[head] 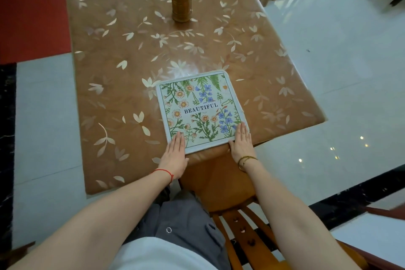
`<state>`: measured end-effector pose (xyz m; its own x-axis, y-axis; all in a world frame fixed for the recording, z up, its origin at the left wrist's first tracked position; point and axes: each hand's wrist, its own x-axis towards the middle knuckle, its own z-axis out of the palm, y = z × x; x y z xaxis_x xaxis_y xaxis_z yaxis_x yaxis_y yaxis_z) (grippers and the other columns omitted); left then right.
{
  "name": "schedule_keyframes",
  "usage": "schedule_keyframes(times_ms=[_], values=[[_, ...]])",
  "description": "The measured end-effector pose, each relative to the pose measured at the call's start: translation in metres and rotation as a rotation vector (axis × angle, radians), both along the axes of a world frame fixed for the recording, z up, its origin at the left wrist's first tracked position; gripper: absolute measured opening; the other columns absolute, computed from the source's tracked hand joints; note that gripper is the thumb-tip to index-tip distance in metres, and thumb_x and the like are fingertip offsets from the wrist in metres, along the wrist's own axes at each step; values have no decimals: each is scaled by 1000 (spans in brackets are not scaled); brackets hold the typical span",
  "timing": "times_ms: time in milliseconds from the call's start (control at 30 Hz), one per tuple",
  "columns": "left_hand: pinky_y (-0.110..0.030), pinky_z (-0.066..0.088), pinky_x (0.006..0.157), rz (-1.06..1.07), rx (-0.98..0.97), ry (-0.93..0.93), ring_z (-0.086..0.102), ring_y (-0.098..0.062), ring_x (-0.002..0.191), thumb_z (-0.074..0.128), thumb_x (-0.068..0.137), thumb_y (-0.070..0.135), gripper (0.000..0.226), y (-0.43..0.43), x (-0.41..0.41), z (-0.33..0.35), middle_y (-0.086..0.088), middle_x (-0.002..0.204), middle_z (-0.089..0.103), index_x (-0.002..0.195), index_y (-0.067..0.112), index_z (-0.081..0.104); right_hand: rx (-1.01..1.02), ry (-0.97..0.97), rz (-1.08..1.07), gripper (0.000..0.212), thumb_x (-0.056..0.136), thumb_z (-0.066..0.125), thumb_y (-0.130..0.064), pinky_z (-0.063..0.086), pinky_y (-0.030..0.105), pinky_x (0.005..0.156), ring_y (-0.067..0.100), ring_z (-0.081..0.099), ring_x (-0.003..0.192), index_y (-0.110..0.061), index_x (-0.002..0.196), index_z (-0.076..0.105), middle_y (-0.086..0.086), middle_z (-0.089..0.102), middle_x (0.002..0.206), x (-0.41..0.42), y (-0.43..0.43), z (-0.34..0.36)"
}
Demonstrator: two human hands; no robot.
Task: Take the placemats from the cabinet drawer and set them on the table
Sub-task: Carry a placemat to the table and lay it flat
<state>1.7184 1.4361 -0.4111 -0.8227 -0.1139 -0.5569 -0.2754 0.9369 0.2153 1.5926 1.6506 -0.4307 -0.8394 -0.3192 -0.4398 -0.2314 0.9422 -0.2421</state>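
Floral placemat (200, 110) flat on counter (122, 85), near edge, above chair (219, 177). Left hand (175, 155), right hand (242, 142) open, palms pressing near corners, gripping nothing. One set; cabinet drawer, further mats unseen.

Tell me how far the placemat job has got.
Done: one floral placemat lies flat on the table, at its near edge above a chair. In hand: the left hand and right hand rest flat on its near corners. Left: any more placemats; neither these nor the cabinet drawer are in view.
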Motion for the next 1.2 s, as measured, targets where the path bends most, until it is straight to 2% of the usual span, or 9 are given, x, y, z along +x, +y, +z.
schedule_keyframes(times_ms=[200,300,400,500,633,767,867,1033,1200], values=[[-36,-1,124,83,0,-18,-14,-27,152,28,105,37,73,-7,17,7,-17,162,-20,154,1,-12,-44,39,-58,62,103,18,-31,-9,33,120,23,-13,148,-3,151,-10,13,-15,160,-1,2,2],[-36,1,124,178,6,-19,-9,-27,153,29,105,37,73,-19,25,15,-18,163,-15,154,-1,-9,-60,164,-82,58,103,17,-31,-6,32,119,24,0,150,-3,153,9,12,1,161,-4,-7,3],[-36,6,125,263,38,46,-1,-25,154,34,104,34,70,-39,40,25,-14,166,-4,156,4,-2,-105,305,-24,48,101,26,-29,25,39,117,27,33,137,-2,137,42,12,40,146,-3,-32,13],[-37,27,119,478,220,214,28,-22,148,47,101,26,59,-61,60,43,-7,161,29,155,13,26,-230,299,14,35,100,37,-25,41,37,100,26,50,112,-5,125,52,11,57,121,2,-73,28],[-37,48,104,1013,563,356,60,-21,120,56,98,20,31,-107,104,55,-5,130,64,128,22,61,-460,4,56,27,98,43,-24,51,34,80,18,60,87,-11,115,59,4,65,101,32,-151,53],[-33,54,90,1433,801,494,65,-21,104,53,100,14,30,-145,171,66,-8,124,66,129,11,59,-533,-358,89,27,96,47,-30,55,38,85,19,67,88,-13,108,65,3,72,96,88,-232,59],[-32,49,92,1632,843,588,64,-22,105,51,101,16,32,-165,228,70,-7,124,65,131,10,57,-576,-601,52,24,97,48,-26,56,37,87,21,68,89,-13,104,66,5,72,96,136,-284,60],[-36,47,101,1927,857,776,66,-20,107,54,100,22,27,-199,325,74,-1,119,68,125,16,60,-586,-869,47,20,98,47,-16,48,20,62,13,58,70,-4,105,62,5,65,86,223,-366,68],[-35,47,101,2168,837,944,66,-16,103,52,101,22,17,-235,419,79,-1,118,68,113,21,63,-519,-981,170,22,98,43,-15,49,24,69,16,60,78,-6,107,62,9,66,98,303,-444,75]])
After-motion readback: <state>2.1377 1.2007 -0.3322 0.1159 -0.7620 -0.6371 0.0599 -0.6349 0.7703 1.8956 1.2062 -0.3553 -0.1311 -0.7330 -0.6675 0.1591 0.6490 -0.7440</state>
